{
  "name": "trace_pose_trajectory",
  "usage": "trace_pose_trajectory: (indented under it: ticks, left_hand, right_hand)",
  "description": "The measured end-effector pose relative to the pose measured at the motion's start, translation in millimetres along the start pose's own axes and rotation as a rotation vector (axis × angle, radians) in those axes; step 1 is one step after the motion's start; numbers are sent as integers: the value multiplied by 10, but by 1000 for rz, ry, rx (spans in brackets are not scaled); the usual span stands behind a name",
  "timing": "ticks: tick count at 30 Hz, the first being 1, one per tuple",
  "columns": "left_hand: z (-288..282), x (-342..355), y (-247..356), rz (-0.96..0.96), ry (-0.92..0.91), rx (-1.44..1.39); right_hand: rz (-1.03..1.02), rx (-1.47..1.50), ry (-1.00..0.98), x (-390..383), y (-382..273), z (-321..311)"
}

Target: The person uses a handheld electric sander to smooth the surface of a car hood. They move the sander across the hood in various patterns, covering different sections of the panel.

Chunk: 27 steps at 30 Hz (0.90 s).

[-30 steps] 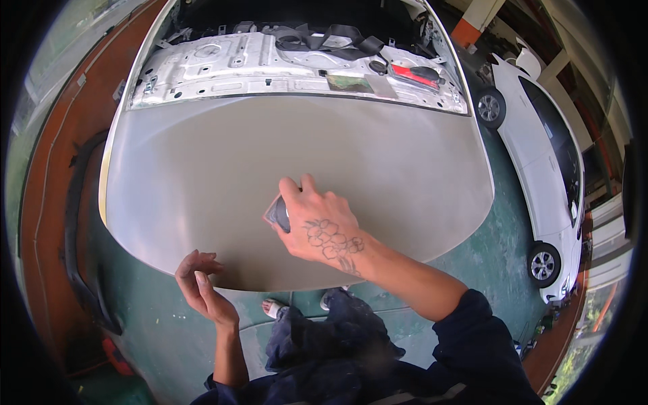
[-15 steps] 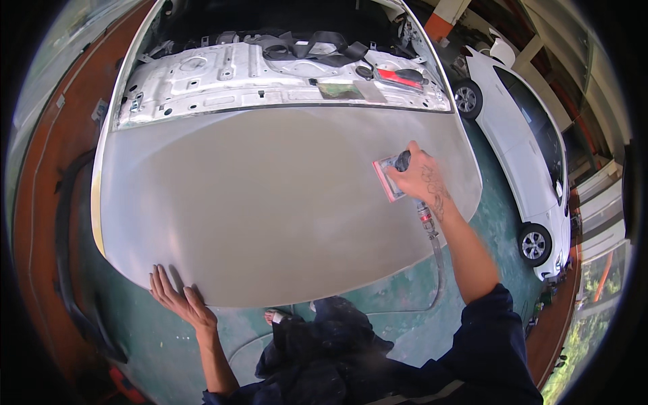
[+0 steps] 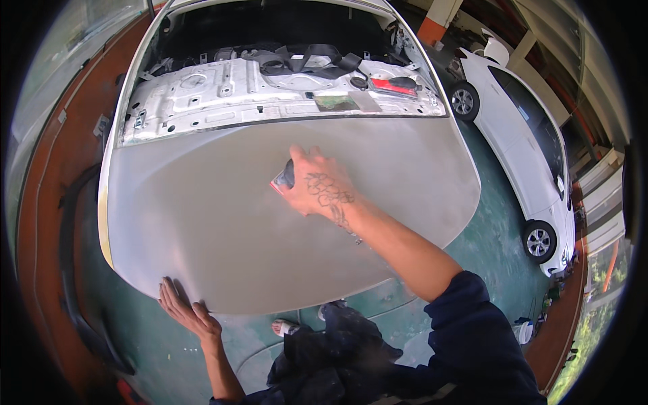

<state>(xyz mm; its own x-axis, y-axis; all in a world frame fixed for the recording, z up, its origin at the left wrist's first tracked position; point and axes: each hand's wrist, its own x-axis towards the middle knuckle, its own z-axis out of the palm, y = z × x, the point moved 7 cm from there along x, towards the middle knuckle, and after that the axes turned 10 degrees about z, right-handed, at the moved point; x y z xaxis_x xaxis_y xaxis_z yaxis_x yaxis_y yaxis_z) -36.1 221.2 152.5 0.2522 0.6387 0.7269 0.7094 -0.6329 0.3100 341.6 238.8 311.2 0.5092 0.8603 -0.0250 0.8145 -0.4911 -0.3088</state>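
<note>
My right hand [image 3: 318, 182], tattooed on its back, is closed on a sander [image 3: 287, 173] with a dark body and red-edged pad, on the middle-upper part of a large matte grey car panel [image 3: 202, 209]; the hand hides much of the tool. My left hand [image 3: 185, 308] rests with fingers stretched out on the panel's near left edge, holding nothing. Above the panel, a bare white metal shelf [image 3: 209, 94] inside the car body carries black straps [image 3: 310, 64], a red-and-black item [image 3: 395, 88] and small flat sheets [image 3: 337, 103].
A white car [image 3: 513, 135] stands along the right. A long black curved part [image 3: 74, 270] leans at the left wall. A hose [image 3: 385, 310] lies on the green floor [image 3: 472, 290] by my feet. An orange-and-white pillar [image 3: 432, 27] stands behind; a white bucket [image 3: 523, 331] sits at lower right.
My right hand with the sander swept rightward, then came back left and higher on the panel than at first. My left hand moved from beside the edge onto the panel.
</note>
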Motion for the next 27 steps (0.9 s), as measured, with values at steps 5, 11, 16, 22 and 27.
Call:
trace_pose_trajectory:
  ticks: [5,11,16,22,27]
  left_hand:
    - [57,-10,48,-10,18,-25]
    - [90,-25,45,-36,57,-48]
    - [65,-21,18,-28,41,-34]
    - [-149,-161,-92,8,-40,108]
    - [-220,-1701,-799,-538,-322,109]
  right_hand:
    - [285,-165,108,310,1269,-454]
    - [280,-166,73,395,1054,-387]
    - [16,4,-54,398,-365,-3]
    - [-60,32,-57,650,-577,50]
    - [152,-79,126,997,519,-337]
